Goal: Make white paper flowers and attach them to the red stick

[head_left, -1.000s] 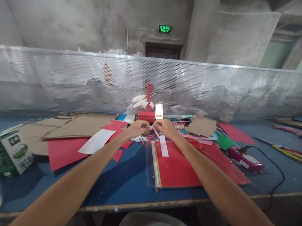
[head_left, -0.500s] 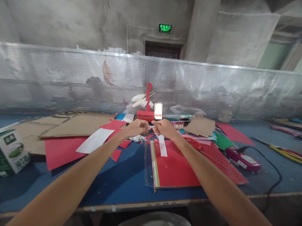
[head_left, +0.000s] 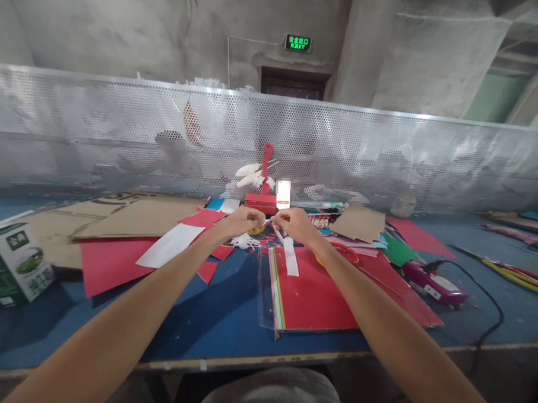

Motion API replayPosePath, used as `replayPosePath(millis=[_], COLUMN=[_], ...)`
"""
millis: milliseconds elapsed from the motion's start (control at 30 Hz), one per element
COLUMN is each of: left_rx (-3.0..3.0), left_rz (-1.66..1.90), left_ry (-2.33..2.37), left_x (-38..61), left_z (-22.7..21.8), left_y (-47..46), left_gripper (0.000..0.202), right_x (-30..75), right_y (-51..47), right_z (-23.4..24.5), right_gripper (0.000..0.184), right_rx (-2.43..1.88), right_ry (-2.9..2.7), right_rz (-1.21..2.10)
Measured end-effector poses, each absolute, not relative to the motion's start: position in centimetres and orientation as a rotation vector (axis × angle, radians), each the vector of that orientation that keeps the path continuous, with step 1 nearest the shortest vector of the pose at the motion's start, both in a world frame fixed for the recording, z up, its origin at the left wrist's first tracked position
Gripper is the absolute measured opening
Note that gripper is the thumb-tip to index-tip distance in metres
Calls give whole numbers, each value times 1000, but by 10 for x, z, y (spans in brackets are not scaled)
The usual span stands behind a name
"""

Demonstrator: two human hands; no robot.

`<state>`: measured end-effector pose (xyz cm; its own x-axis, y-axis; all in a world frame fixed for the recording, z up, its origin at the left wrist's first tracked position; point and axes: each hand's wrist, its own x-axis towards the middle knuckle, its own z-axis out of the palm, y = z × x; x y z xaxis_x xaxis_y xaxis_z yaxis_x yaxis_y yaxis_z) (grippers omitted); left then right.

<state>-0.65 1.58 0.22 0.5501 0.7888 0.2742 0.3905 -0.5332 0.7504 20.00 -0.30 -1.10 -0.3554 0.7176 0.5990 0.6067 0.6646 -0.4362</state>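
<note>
Your left hand point(head_left: 245, 220) and right hand point(head_left: 296, 224) are pinching a small white piece point(head_left: 267, 223) between them, above the blue table point(head_left: 222, 315). Since half a second, a yellow thing point(head_left: 257, 230) is showing below the left hand — held or lying behind, one cannot tell — while the close fingerwork is seemingly continuing. Both arms point(head_left: 148, 303) are stretching forward and inward; a white strip point(head_left: 291, 259) is lying on the red sheet point(head_left: 321, 296) nearby.

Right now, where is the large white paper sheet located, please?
In the head view, the large white paper sheet lies to the left of the left hand, over red paper and beside the brown cardboard.
</note>
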Motion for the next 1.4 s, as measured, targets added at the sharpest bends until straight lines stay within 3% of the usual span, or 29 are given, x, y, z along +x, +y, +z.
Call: replayPosePath(millis=[233, 400, 633, 1133, 1300, 1400], left_rx=[2230, 2224, 2233, 2203, 2224, 2215], left_rz=[829, 764, 805, 842, 814, 789], left_ry=[962, 891, 917, 903, 896, 893], left_x=[-7, -10, -6, -4, -4, -5], left_z=[1, -6, -7, -9, -7, -7], left_y=[21, 30, 27, 28, 24, 24], left_gripper=[25, 28, 31, 20, 20, 19], right_x=[200, 198, 193, 196, 199, 201], right_y=[-5, -8, -11, -6, -2, -1], right_z=[-11, -10, -9, -9, -10, -11], right_gripper=[60, 31, 13, 24, 39, 35], right_rx=[-1121, -960, -943, -1048, -1054, -1030], right_ry=[-2091, -2093, -2083, -2180, -2246, -2210], right_rz=[207, 276, 229, 52, 228, 318])
